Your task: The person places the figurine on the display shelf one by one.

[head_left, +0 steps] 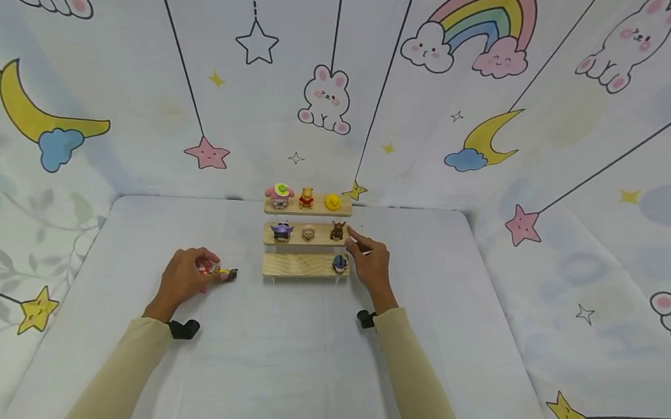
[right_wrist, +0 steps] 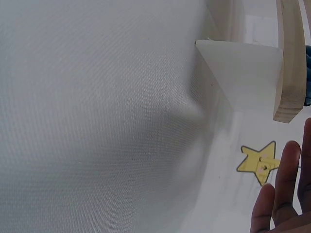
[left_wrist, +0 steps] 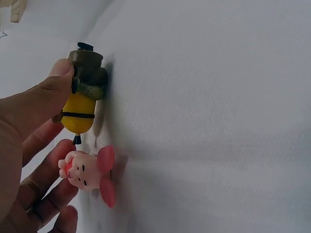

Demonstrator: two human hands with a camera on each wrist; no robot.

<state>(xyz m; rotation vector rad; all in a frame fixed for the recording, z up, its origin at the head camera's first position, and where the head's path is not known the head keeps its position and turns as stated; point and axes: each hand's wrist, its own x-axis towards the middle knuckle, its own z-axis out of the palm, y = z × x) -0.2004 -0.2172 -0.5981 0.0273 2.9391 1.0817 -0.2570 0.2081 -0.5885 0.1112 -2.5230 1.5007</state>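
My left hand (head_left: 182, 279) is low over the table at the left of the shelves. Its thumb and index finger pinch a small figurine (left_wrist: 80, 114) with a yellow body, a black belt and a dark top. Just beside it, near the other fingertips, is a pink piglet figurine (left_wrist: 82, 170) with large ears. My right hand (head_left: 374, 266) is at the right end of the middle shelf (head_left: 321, 235), thumb and index fingertips apart, close to a brown eared figurine (head_left: 337, 232). In the right wrist view, the visible fingers (right_wrist: 287, 167) are extended and hold nothing.
Three wooden tiers rise toward the back. The upper shelf (head_left: 311, 211) bears a pink figurine (head_left: 279, 194), a bear (head_left: 306, 198) and a yellow figurine (head_left: 333, 201). A purple figurine (head_left: 281, 231) stands mid-tier; a blue one (head_left: 339, 263) is on the lower shelf (head_left: 297, 266). Printed cloth walls surround the table.
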